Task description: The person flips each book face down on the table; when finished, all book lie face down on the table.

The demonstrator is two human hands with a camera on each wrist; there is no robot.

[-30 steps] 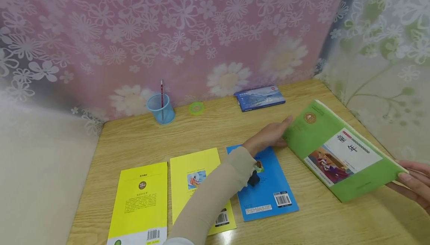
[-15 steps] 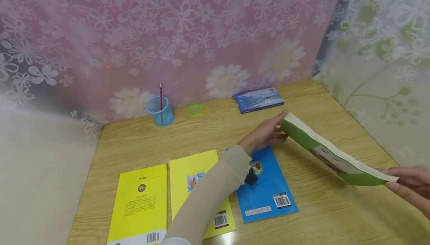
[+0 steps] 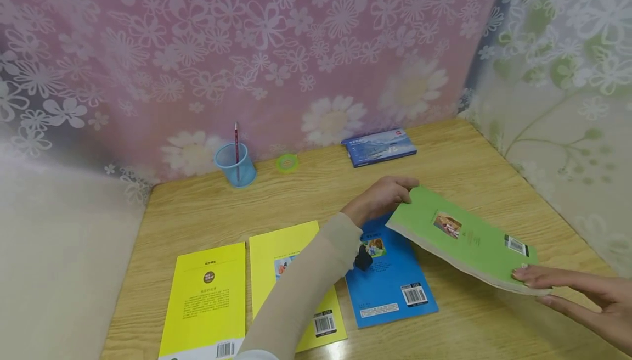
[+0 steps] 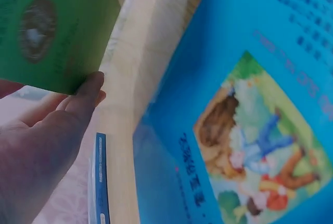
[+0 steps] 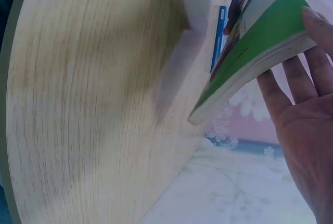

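Note:
A green book (image 3: 484,239) is held tilted above the right side of the table, its back cover with a small picture and barcode facing up. My left hand (image 3: 382,198) pinches its far left corner. At the near right end my right hand (image 3: 587,299) grips the book between thumb and fingers. The right wrist view shows the green front cover (image 5: 270,31) turned toward the table, the right thumb on it and fingers on the other side. Partly under the left forearm lies a blue book (image 3: 390,283), back cover up.
Two yellow books (image 3: 207,294) (image 3: 291,245) lie left of the blue one; my left sleeve covers part of the second. Along the back stand a blue mesh cup (image 3: 236,165) with a pencil, a green tape roll (image 3: 287,163) and a flat blue box (image 3: 380,147). Flowered cloth borders the table.
The green book has been flipped over, from front cover showing, through edge-on, to back cover up. Both hands keep hold of it, and the right hand has moved left.

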